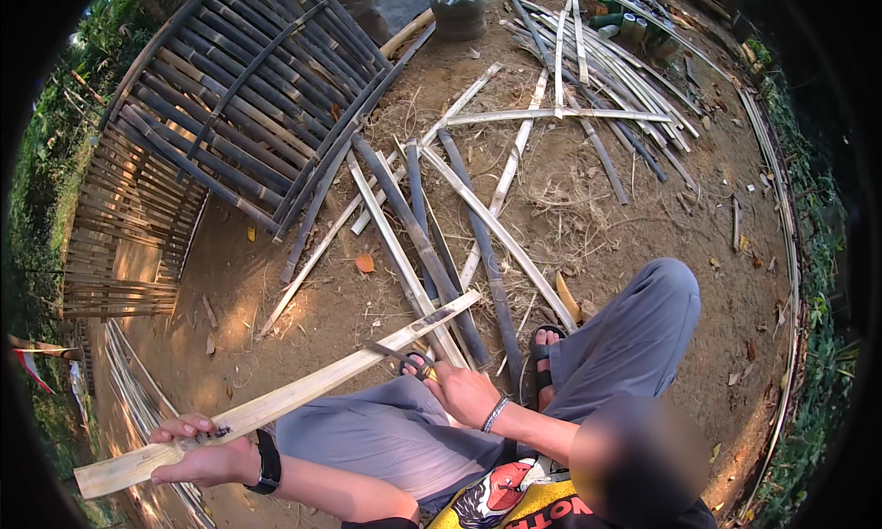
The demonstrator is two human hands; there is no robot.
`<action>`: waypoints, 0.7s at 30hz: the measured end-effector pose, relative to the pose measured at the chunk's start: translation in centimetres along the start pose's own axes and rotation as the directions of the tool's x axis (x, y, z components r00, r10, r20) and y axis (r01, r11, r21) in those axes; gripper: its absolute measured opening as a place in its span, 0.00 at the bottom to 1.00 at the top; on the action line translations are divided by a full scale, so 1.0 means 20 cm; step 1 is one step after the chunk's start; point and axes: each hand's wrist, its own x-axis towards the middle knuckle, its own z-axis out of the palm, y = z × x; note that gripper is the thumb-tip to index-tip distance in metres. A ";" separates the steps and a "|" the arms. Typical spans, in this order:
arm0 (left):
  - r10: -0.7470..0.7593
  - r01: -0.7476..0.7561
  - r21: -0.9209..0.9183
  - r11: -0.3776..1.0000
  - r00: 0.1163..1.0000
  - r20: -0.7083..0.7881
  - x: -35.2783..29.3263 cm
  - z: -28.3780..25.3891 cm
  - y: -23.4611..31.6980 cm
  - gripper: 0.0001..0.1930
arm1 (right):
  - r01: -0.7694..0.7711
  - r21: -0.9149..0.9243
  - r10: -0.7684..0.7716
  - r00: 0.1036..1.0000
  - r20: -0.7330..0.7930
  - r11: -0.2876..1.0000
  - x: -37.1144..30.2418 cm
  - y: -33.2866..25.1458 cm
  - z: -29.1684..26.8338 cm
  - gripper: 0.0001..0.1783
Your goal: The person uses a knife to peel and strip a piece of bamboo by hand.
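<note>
A long, pale split bamboo strip [317, 382] slants across my lap, its near-left end low and its far-right end over other bamboo pieces. Near the lower-left end, my left hand [207, 451] grips it, with fingers on one side and thumb on the other. My right hand [462, 396] is closed around the handle of a knife [393, 352]. The dark blade lies against the strip's near edge, about two thirds of the way along it. Most of the handle is hidden inside my fist.
Dark and pale bamboo pieces [491, 253] lie crossed on the bare soil ahead of my feet. A pile of split strips [625, 88] rests at the far right. Far left stands a slatted bamboo frame [248, 79]. More strips [147, 391] lie at the left.
</note>
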 end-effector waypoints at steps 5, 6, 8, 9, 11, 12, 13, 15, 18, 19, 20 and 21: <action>0.068 -0.048 -0.136 0.990 0.986 0.149 0.05 -0.14 0.11 0.33 | 0.098 0.060 -0.092 0.992 -0.086 0.993 -0.07 -0.02 0.06 0.27; 0.045 -0.030 -0.114 0.993 0.990 0.131 0.03 -0.12 0.08 0.33 | 0.075 0.049 -0.071 0.994 -0.080 0.996 -0.06 -0.01 0.05 0.27; 0.027 -0.022 -0.061 0.998 0.997 0.079 -0.04 -0.01 0.05 0.33 | 0.058 0.035 -0.056 0.997 -0.053 0.998 -0.04 -0.02 0.04 0.27; 0.010 -0.009 -0.031 0.999 0.999 0.050 -0.06 0.04 0.05 0.33 | 0.029 0.035 -0.028 0.999 -0.029 0.999 -0.01 0.01 0.06 0.27; -0.005 0.008 -0.042 0.999 0.998 0.060 -0.04 0.05 -0.02 0.32 | -0.016 0.039 0.015 1.000 0.018 0.999 -0.02 0.02 0.04 0.27; -0.003 0.005 -0.040 0.999 0.999 0.053 -0.02 0.04 -0.05 0.32 | -0.031 0.040 0.029 0.999 0.046 0.999 -0.03 0.01 0.04 0.28; -0.004 0.005 -0.016 1.000 0.998 0.069 -0.01 0.01 -0.06 0.32 | 0.021 0.032 -0.022 1.000 0.016 0.999 -0.06 0.00 0.08 0.28; -0.007 0.004 0.035 0.999 0.995 0.099 0.03 -0.05 -0.08 0.33 | 0.094 0.017 -0.093 0.993 -0.079 0.995 -0.05 -0.03 0.13 0.28; -0.015 0.013 0.031 0.999 0.996 0.087 0.07 -0.09 -0.12 0.33 | 0.016 -0.025 -0.018 0.995 -0.096 1.000 0.06 0.10 0.21 0.26; -0.026 0.025 0.021 0.999 0.998 0.052 0.07 -0.08 -0.13 0.32 | -0.050 0.002 0.050 0.992 -0.115 0.999 0.11 0.17 0.24 0.23; -0.037 0.037 0.010 0.999 0.999 0.017 0.07 -0.07 -0.15 0.32 | -0.108 0.024 0.109 0.991 -0.073 0.994 0.15 0.24 0.27 0.21; -0.047 0.047 0.005 0.999 0.999 -0.024 0.07 -0.07 -0.16 0.31 | -0.103 0.013 0.104 0.992 -0.075 0.995 0.16 0.24 0.27 0.21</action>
